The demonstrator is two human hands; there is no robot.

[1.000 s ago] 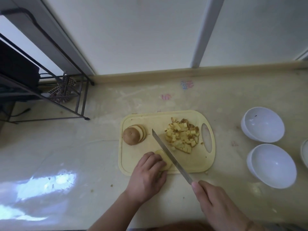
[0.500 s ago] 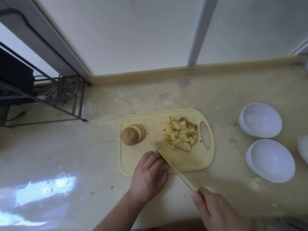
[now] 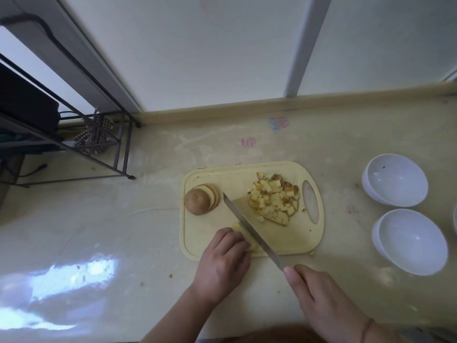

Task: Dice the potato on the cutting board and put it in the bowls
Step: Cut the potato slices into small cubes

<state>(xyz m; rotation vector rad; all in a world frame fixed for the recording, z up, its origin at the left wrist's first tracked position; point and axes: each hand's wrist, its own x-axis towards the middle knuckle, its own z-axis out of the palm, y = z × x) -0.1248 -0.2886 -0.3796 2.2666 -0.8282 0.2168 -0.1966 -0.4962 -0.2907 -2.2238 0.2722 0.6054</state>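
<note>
A pale yellow cutting board (image 3: 286, 241) lies on the counter. On its left end sits a sliced potato end (image 3: 197, 201) with several rounds leaning on it. A heap of diced potato (image 3: 273, 198) lies near the board's handle hole. My left hand (image 3: 223, 262) holds down potato slices (image 3: 243, 231) at the board's front edge, fingers curled over them. My right hand (image 3: 319, 293) grips the handle of a long knife (image 3: 249, 226), whose blade lies diagonally across the slices. Two white bowls (image 3: 394, 179) (image 3: 410, 240) stand to the right, with no potato in them.
A black metal rack (image 3: 74, 134) with a checked cloth stands at the back left against the wall. A third white bowl's rim (image 3: 455, 219) shows at the right edge. Small potato crumbs lie on the glossy counter in front of the board.
The knife blade went down close to my left fingers and now lies further right again across the slices. My left hand stayed on the slices.
</note>
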